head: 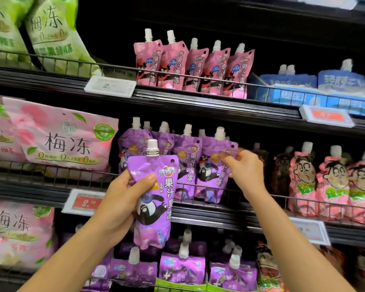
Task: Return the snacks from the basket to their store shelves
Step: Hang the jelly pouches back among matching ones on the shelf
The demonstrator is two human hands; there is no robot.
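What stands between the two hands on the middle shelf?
In the head view, purple pouches stand between the left hand and right hand.

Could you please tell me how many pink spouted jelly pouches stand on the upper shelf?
5 pink pouches show, side by side in one row behind the wire rail, right of the white price tag and left of the blue pouches. More may be hidden behind them.

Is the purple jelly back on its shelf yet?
Not yet. Done: the matching purple row on the middle shelf has been found. In hand: the left hand holds the purple pouch in front of that row, while the right hand grips the rightmost shelf pouch. Left: slotting the pouch into the row. The basket is out of view, so other snacks cannot be judged.
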